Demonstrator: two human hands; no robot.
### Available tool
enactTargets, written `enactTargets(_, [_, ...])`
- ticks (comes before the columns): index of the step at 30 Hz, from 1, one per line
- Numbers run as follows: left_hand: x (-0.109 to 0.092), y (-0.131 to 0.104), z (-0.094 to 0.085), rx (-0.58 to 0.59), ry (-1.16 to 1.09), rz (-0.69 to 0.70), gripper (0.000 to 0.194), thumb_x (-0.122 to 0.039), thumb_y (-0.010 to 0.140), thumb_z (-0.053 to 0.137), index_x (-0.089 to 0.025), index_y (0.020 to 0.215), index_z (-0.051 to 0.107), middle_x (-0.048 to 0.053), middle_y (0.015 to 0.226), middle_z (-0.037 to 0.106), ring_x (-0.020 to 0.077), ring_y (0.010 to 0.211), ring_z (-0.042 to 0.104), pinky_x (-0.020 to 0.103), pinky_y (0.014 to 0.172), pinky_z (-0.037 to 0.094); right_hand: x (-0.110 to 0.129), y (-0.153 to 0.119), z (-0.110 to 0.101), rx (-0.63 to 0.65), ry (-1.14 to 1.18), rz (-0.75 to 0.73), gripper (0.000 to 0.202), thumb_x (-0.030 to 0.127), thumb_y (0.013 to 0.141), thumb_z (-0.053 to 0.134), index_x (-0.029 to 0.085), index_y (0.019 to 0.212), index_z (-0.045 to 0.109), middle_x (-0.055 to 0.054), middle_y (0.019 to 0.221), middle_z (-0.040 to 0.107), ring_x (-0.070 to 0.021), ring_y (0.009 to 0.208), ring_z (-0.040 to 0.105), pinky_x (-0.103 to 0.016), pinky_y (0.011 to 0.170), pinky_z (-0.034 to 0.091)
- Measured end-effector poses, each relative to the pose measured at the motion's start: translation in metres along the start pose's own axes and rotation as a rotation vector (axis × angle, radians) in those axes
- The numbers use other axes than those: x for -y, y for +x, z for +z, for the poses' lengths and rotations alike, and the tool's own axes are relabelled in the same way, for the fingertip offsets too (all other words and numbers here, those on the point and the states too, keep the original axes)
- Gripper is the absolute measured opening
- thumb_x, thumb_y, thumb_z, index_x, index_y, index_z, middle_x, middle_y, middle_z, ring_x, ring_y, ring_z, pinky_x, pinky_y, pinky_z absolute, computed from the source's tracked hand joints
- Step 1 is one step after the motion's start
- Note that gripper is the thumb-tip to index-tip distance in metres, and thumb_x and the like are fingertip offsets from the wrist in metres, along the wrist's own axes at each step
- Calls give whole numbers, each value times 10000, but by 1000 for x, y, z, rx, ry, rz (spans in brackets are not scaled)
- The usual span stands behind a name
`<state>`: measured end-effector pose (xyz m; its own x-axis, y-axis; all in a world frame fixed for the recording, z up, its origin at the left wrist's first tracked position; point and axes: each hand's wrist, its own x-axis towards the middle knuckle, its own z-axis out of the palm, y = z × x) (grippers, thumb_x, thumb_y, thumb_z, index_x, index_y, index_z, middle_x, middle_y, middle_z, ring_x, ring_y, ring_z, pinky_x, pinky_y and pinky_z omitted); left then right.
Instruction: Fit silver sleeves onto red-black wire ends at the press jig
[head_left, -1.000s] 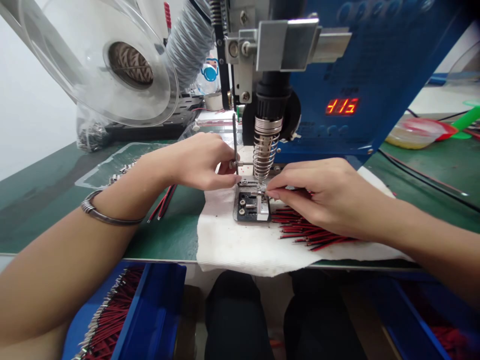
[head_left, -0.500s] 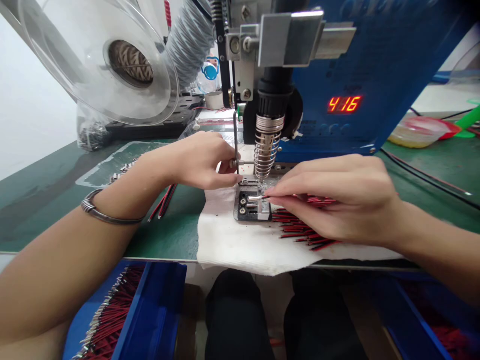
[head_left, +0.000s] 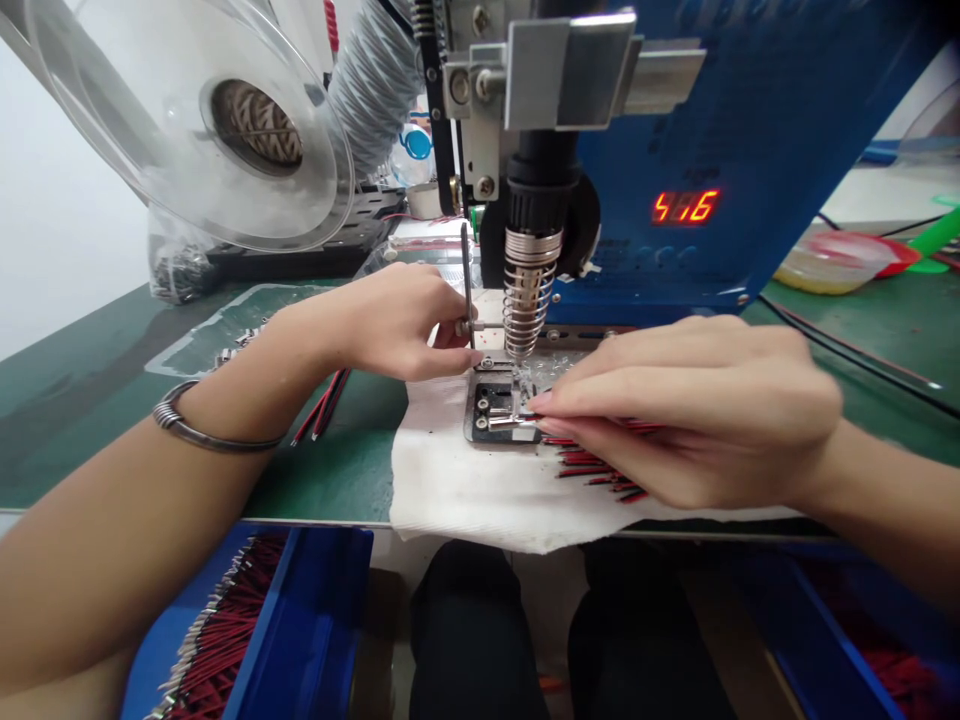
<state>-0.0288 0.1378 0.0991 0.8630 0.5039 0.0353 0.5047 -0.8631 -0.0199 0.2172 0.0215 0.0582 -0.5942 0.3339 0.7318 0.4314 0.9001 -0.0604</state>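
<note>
My right hand (head_left: 697, 410) pinches a red-and-black wire (head_left: 534, 417) that has a silver metal connector (head_left: 504, 423) at its end. The connector lies over the front of the small black fixture (head_left: 480, 432), below the soldering iron with its coiled spring (head_left: 529, 285). On the left, my left hand (head_left: 409, 325) curls in beside the upright metal bar (head_left: 466, 285). Its thumb reaches toward the fixture's rear edge, and what the curled fingers hold, if anything, is hidden. Several red-and-black wires (head_left: 581, 462) lie on the white cloth (head_left: 480, 500) under my right hand.
A blue machine (head_left: 637, 265) with a lit red display stands behind. A clear spool (head_left: 300, 215) and grey hose (head_left: 379, 90) rise at back left. Loose connectors (head_left: 240, 345) lie beyond my left forearm. Blue bins (head_left: 315, 600) with wires sit below the table edge.
My right hand has drawn the wire and connector toward me, from the fixture's middle to its front edge. My left hand stays in place. The view has shifted slightly.
</note>
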Motion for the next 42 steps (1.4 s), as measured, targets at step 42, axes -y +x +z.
enactTargets(42, [3,1,4,-15,26,10,307,-449,881,544,-195,807,700,50,738,687,187,664,550,349,669,387,-4,0,2,-51,-68,-35,128,119,1001,753,224,940,713,16,846,795,-126,756,746,-245,695,590])
